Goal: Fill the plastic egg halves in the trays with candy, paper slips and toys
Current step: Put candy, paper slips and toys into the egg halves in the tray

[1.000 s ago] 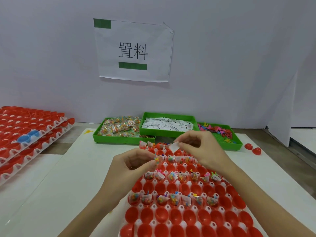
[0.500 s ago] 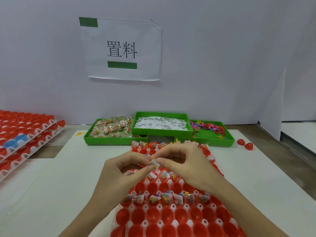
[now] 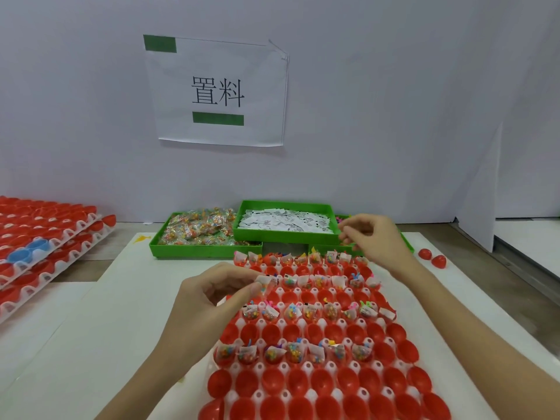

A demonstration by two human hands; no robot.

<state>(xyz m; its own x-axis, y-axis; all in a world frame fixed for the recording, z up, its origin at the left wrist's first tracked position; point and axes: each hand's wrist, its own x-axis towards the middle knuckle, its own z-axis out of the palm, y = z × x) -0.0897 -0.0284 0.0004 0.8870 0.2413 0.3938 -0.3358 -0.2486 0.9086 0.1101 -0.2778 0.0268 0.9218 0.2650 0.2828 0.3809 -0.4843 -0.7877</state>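
On the worktop (image 3: 91, 344), the left hand (image 3: 212, 301) pinches a paper slip (image 3: 266, 280) over the egg tray's (image 3: 303, 366) left edge. Thin and limp, the slip probably slides easily, so a pinch at its edge suits it. The right hand (image 3: 374, 241), fingers loosely curled and seemingly empty, now reaches toward the toy bin (image 3: 406, 241); half a second ago both hands met above the tray.

glossy plastic egg halves (image 3: 321, 381), prob. matt paper slips (image 3: 285, 222)
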